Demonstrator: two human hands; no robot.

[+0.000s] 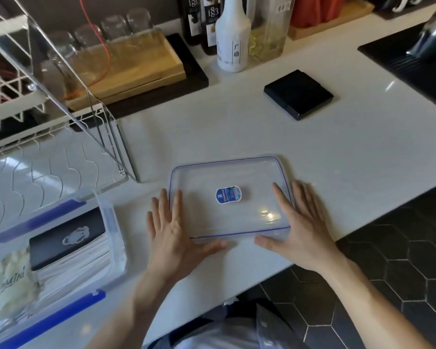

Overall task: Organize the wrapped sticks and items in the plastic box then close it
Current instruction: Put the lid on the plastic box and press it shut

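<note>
A clear plastic lid (249, 177) with a blue seal line and a blue sticker lies flat on the white counter in front of me. My left hand (171, 233) rests at its left edge, fingers spread, thumb along the near edge. My right hand (300, 227) mirrors it at the right edge, fingers apart. Neither hand grips the lid. At the lower left stands the open clear plastic box (111, 222) with blue latches. Inside it lie a dark packet (68, 238) on a stack of white wrapped sticks (81, 268) and a pale printed bag (13, 280).
A white wire dish rack (48, 157) stands left of the lid. A black square block (298, 94) lies at the back right. Bottles, glasses and a wooden tray (136, 66) line the back. A black drain mat (413, 59) sits far right; the counter edge runs near me.
</note>
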